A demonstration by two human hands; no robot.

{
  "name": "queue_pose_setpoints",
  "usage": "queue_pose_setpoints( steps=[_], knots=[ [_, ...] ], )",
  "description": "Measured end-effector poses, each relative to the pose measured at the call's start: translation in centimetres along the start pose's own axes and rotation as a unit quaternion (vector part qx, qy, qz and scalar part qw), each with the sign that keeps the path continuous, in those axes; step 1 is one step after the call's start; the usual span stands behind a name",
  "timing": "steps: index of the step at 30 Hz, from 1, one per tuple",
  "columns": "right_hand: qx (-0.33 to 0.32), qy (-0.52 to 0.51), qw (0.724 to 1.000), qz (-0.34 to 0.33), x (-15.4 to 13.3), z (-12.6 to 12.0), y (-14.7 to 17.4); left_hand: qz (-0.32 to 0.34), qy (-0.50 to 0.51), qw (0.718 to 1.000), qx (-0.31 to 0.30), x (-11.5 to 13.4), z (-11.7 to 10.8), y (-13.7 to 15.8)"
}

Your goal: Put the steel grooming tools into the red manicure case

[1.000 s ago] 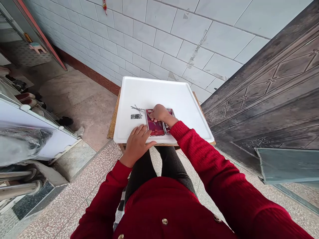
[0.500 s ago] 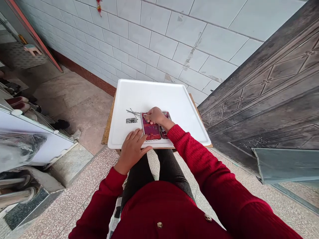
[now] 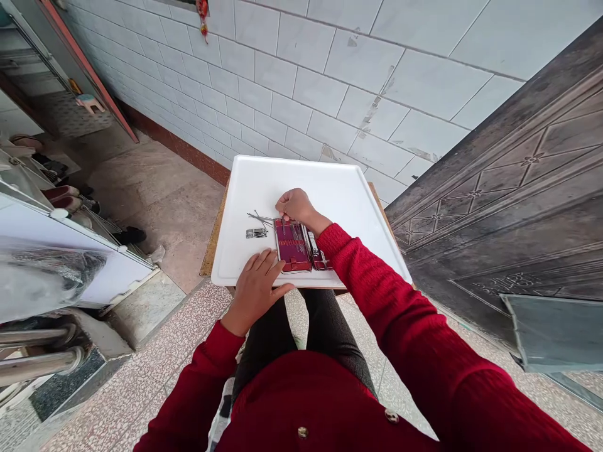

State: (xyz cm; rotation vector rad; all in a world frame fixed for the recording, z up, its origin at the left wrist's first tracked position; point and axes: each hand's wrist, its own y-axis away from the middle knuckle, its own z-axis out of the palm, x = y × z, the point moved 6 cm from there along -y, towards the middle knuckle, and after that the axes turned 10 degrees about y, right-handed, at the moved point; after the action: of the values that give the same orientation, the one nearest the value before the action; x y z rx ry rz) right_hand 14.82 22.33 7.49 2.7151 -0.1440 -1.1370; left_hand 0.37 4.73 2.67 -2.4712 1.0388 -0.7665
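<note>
An open dark-red manicure case (image 3: 294, 257) lies near the front of the white tray (image 3: 325, 179), with elastic loops and a few slim metal tools in it. My right hand (image 3: 296, 205) is closed in a pinch above the case's far left edge. From its fingertips a slim metal manicure tool (image 3: 283, 225) points down toward the loops; its exact kind is too small to tell. My left hand (image 3: 255, 285) rests open at the case's near left corner, fingers stretched out. Nail clippers (image 3: 257, 233) and several thin metal tools (image 3: 260, 218) lie left of the case.
The tray sits on a wooden stand (image 3: 210, 257) against a white tiled wall (image 3: 311, 88). A dark carved door panel (image 3: 518, 169) slants along the right. To the left are a shoe rack (image 3: 66, 201) and a white cabinet panel (image 3: 89, 270).
My right hand has drawn back toward the tray's far side, so the slim tool and more of the case's loops show. My left hand stays by the corner. The whole view has shifted slightly.
</note>
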Motion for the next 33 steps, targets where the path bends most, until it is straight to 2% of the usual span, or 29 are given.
queue_pose_setpoints(
  steps=[4,8,10,14,16,18,23,28,31,33],
  knots=[
    [-0.003,0.188,0.982,-0.016,-2.0,-1.3,-0.9,-0.006,0.004,1.000,-0.003,0.0,-0.1,0.1],
    [-0.006,0.325,0.946,-0.001,-1.0,-1.6,-0.7,-0.005,0.001,1.000,-0.002,0.0,0.0,0.1],
    [-0.011,0.311,0.950,-0.009,0.1,-1.1,-0.7,-0.004,-0.001,1.000,-0.002,0.0,0.0,0.1],
    [-0.017,0.137,0.990,-0.008,1.8,0.0,-1.5,-0.004,0.007,1.000,-0.003,-0.1,-0.1,0.0],
    [0.000,0.068,0.998,-0.003,1.8,0.1,-2.2,-0.006,0.012,1.000,-0.006,-0.1,-0.1,-0.1],
    [0.004,0.048,0.999,-0.014,0.9,0.3,-2.9,-0.007,0.012,1.000,-0.008,-0.1,-0.1,-0.1],
    [-0.032,0.156,0.986,-0.051,-2.5,2.1,-3.9,-0.005,0.000,1.000,-0.006,0.0,-0.2,0.0],
    [-0.036,0.233,0.966,-0.101,-4.5,4.0,-3.6,-0.001,-0.002,1.000,0.001,0.1,-0.4,-0.1],
    [-0.027,0.248,0.958,-0.142,-4.9,3.8,-3.0,0.002,0.000,1.000,0.001,0.0,-0.3,-0.1],
    [-0.004,0.258,0.955,-0.148,-4.7,2.8,-2.2,0.001,0.000,1.000,0.001,0.0,-0.2,-0.1]
  ],
)
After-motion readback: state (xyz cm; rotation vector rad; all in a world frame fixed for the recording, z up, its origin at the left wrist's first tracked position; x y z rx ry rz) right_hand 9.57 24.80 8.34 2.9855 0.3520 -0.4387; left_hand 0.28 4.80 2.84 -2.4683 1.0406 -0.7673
